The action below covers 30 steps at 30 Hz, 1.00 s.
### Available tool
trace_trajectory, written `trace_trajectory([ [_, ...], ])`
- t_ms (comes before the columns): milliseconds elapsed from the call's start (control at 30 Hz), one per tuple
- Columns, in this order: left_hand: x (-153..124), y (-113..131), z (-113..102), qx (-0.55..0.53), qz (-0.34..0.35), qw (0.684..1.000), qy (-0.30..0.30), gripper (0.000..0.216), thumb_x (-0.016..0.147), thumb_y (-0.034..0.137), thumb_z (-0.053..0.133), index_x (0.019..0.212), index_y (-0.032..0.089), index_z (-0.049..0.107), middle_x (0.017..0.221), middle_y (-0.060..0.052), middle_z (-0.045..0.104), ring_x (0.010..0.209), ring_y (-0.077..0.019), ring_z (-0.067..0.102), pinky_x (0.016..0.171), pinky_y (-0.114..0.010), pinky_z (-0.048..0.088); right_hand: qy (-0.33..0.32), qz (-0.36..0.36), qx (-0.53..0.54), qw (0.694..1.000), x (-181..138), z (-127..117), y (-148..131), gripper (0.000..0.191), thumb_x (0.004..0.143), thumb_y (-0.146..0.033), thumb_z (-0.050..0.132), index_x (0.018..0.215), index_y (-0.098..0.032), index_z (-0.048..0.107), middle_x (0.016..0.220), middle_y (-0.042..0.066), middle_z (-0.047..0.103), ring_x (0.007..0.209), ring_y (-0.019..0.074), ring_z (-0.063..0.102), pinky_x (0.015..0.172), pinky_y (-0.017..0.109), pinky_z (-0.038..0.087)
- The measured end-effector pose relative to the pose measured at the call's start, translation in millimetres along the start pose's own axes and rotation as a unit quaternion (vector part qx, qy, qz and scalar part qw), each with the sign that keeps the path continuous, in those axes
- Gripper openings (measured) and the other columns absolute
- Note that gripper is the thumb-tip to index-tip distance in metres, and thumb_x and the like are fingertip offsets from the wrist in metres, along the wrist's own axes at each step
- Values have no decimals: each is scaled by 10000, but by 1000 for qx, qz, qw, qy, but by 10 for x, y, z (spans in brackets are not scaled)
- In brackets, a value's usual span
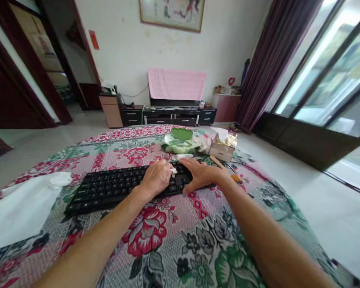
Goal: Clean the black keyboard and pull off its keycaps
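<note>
A black keyboard (117, 185) lies at a slant on the flowered tablecloth in front of me. My left hand (157, 176) is closed over its right half, pinching a small white wad of tissue (173, 171) against the keys. Just to the right, my right hand (201, 174) spans the keyboard's right end. Its thumb presses by the near edge and its fingers reach the far edge, gripping it across. The keys under both hands are hidden.
A white cloth (27, 208) lies at the left. Beyond the keyboard are a green-and-white pack (181, 142), a tissue box (223, 150) and a wooden-handled brush (225, 168). A black cable (258, 174) trails right across the flowered tablecloth (168, 248).
</note>
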State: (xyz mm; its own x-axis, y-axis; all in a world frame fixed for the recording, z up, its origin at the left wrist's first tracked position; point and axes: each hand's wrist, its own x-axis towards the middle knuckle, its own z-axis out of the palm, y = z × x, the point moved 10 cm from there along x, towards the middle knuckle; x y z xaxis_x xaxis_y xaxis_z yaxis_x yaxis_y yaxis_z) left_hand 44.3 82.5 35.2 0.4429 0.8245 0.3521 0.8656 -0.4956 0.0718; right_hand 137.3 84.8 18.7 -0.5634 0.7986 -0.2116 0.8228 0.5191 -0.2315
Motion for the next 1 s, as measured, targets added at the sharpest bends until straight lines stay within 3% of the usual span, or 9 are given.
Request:
trace_trajectory([
  [200,-34,39,-26,-71,10,996,-55,227,862,241,451,882,186,670,837,-45,643,827,-185,584,787,-290,429,8,-4,9,1000,41,-3,0,1182,479,-629,688,1448,-168,191,1502,142,172,1351,390,153,1056,604,192],
  [400,-46,9,-72,-33,1,999,-7,258,886,261,421,898,176,664,848,-59,626,851,-193,564,806,-304,418,20,-15,6,1000,62,13,28,1154,488,-603,695,1446,-194,198,1501,123,188,1352,378,156,1062,589,192],
  [633,-60,135,-15,-77,55,991,-100,247,862,253,440,896,204,680,850,-43,640,815,-180,581,751,-287,422,21,-12,6,1000,61,13,52,1152,489,-587,705,1448,-200,196,1498,125,196,1347,391,164,1061,586,195],
  [833,-52,121,-55,-73,30,995,-58,262,865,248,427,930,188,673,859,-52,639,830,-186,578,771,-295,422,24,-21,10,999,76,22,63,1137,498,-560,712,1448,-210,194,1497,125,199,1347,386,166,1060,595,192],
  [1000,-65,208,-22,-71,71,991,-88,239,857,257,449,902,199,676,863,-48,637,820,-185,575,755,-298,428,22,-22,9,999,67,29,70,1134,506,-566,706,1447,-204,187,1497,131,197,1349,375,173,1064,583,195],
])
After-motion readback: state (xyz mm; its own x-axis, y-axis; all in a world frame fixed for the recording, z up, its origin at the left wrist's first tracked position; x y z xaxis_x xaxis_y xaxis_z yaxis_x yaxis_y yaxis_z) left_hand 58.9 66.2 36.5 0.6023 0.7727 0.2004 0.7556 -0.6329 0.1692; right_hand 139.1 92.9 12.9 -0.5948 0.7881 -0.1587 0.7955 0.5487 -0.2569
